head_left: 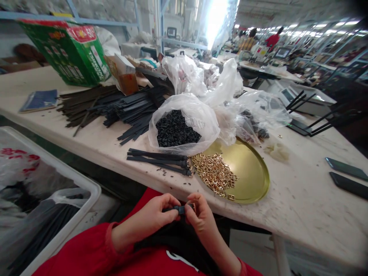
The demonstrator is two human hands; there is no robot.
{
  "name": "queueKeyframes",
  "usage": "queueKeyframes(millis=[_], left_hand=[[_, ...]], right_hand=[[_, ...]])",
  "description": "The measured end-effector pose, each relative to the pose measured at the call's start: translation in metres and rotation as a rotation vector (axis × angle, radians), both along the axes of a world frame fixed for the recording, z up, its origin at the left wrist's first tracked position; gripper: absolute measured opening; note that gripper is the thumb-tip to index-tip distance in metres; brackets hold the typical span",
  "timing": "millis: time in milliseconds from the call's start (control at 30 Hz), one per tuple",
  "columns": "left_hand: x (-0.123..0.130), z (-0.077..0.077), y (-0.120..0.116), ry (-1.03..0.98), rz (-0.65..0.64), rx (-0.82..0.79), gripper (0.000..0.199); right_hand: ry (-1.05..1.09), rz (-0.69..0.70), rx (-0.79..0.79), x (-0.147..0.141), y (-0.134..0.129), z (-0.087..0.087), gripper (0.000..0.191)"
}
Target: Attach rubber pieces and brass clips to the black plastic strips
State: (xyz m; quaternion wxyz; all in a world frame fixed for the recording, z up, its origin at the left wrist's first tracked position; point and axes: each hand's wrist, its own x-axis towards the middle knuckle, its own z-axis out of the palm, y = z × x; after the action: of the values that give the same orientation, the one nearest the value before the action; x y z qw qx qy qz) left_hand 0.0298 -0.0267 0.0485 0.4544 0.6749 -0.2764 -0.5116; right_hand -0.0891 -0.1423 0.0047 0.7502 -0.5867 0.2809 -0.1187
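A short dark strap (180, 209) with a gold buckle at its right end is held between both hands, in front of the table edge. My left hand (155, 214) pinches the strap from the left. My right hand (200, 216) is closed on the buckle end, its fingertips hiding most of the buckle. Beyond the hands, several finished-looking dark straps (159, 160) with gold buckles lie on the table. A round gold tray (251, 172) carries a heap of gold buckles (217, 173). Behind them, an open plastic bag (211, 124) holds small black loops (176, 130).
Bundles of dark strips (135, 109) lie at the back left, near a green box (64, 53) and a blue booklet (40, 100). Two phones (346, 168) rest at the right. A white bin (93, 188) with strips stands below left. People are in the far background.
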Motion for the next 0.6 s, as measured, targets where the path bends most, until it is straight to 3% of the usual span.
queueKeyframes(millis=[133,367,433,533,600], left_hand=[[-0.003,0.000,0.005,0.075,-0.045,-0.021,0.022],[-0.009,0.004,0.005,0.195,-0.026,0.002,0.023],[-0.009,0.001,0.008,0.150,-0.031,0.035,0.023],[-0.012,-0.003,0.009,-0.005,-0.077,0.083,0.021],[-0.019,-0.002,0.001,-0.094,-0.139,0.097,0.018]], right_hand=[[0.048,0.183,0.078,-0.009,0.000,0.008,0.036],[0.052,0.243,0.205,-0.014,0.000,0.016,0.030],[0.067,0.276,0.019,-0.015,0.000,0.016,0.021],[0.113,0.332,-0.441,-0.020,0.000,0.019,0.006],[0.183,0.355,-0.604,-0.027,0.002,0.024,0.009]])
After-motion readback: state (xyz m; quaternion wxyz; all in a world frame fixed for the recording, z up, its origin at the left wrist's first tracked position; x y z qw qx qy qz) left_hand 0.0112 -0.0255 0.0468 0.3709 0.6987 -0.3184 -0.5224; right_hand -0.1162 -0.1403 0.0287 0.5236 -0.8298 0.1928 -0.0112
